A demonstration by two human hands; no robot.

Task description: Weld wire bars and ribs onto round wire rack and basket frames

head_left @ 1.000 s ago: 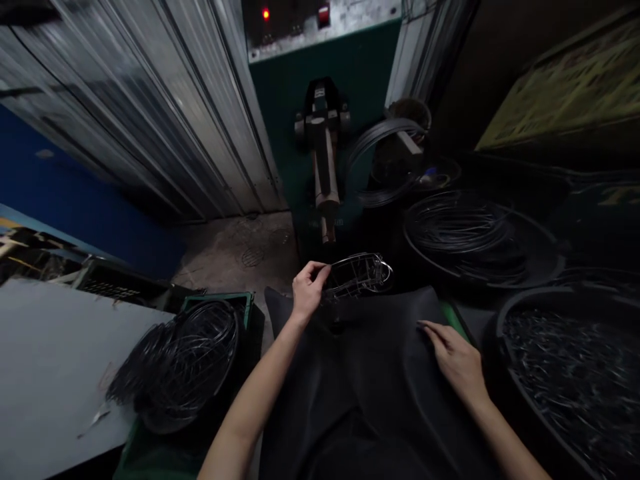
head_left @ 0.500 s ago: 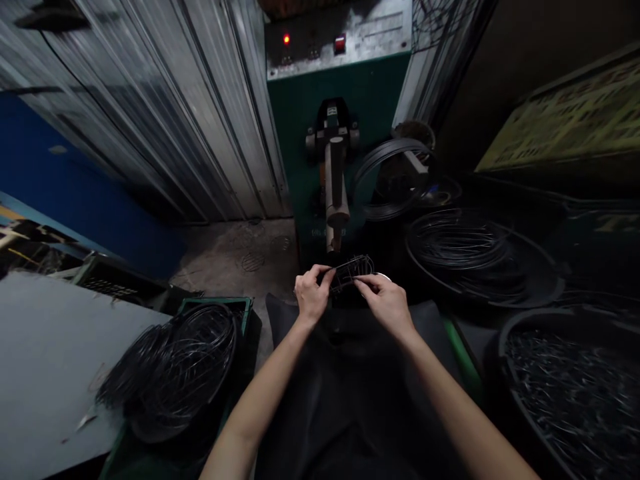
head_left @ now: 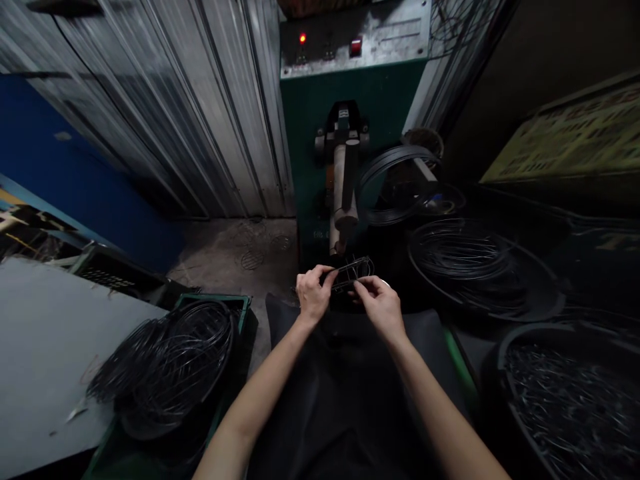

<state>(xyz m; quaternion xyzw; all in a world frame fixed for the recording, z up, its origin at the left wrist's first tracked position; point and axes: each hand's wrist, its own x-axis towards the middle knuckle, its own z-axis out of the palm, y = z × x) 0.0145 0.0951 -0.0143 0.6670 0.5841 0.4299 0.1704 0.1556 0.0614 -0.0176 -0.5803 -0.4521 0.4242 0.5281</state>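
The right hand [head_left: 384,308] has joined the left hand [head_left: 314,293], fingers of both pinching the wire frame [head_left: 353,265], which seems steadier for it.

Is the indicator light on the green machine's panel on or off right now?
On: the indicator light glows bright red toward the left end of the panel.
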